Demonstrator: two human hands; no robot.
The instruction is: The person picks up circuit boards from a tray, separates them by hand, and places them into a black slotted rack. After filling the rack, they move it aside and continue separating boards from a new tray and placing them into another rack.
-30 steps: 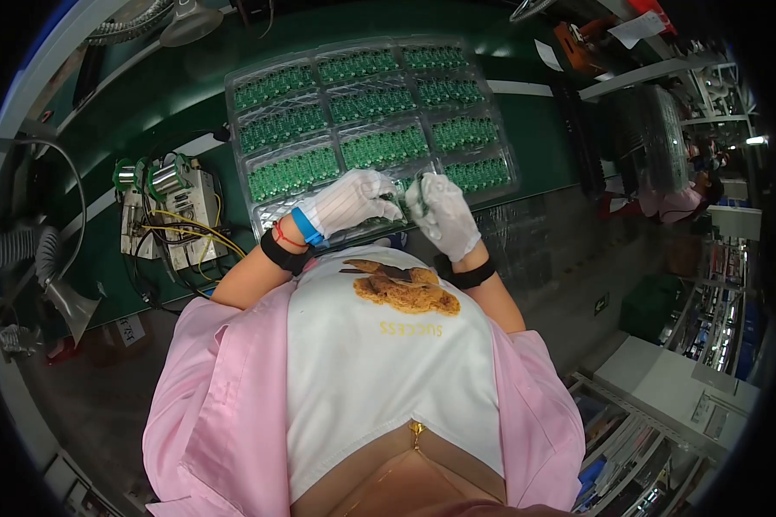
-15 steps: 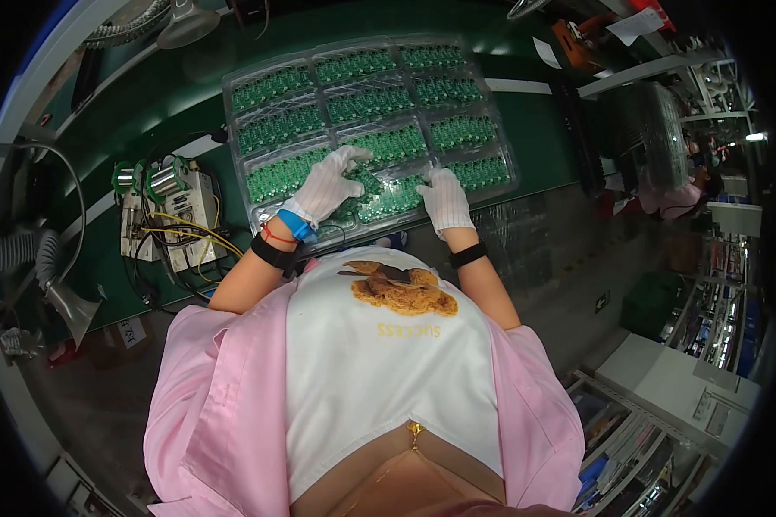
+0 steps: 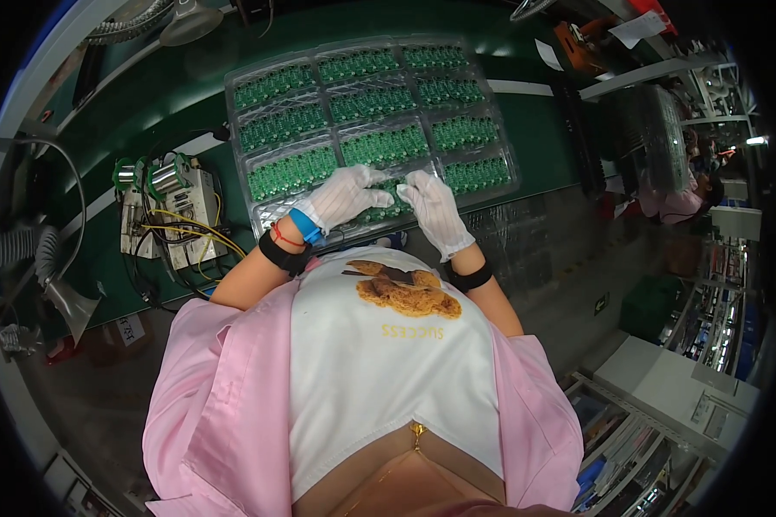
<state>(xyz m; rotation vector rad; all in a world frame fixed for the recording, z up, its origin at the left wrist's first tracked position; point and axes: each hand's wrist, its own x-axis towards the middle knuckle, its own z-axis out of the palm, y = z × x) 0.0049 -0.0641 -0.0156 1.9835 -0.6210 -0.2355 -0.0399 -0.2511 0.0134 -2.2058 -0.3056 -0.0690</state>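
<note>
A clear plastic tray [image 3: 519, 177] lies on the green bench, its compartments filled with rows of small green circuit boards [image 3: 384, 142]. Both my hands wear white gloves and meet over the front middle compartment. My left hand [image 3: 345, 200] reaches in from the left, thumb and forefinger apart, just above the boards there. Facing it from the right, my right hand [image 3: 433, 207] has its fingers bent and close together at the boards; whatever they may pinch is hidden. A blue band [image 3: 305, 226] circles my left wrist.
Left of the tray stand grey soldering units [image 3: 190, 211] with wire spools [image 3: 168, 178] and yellow and black cables. A fume hose nozzle [image 3: 76, 312] hangs at the left edge. Stacked clear trays [image 3: 664, 138] and another person [image 3: 677, 200] are at the right.
My right hand has moved left and inward, close to my left hand. My left hand has shifted slightly right and down, and its fingers have drawn closer over the front middle compartment.
</note>
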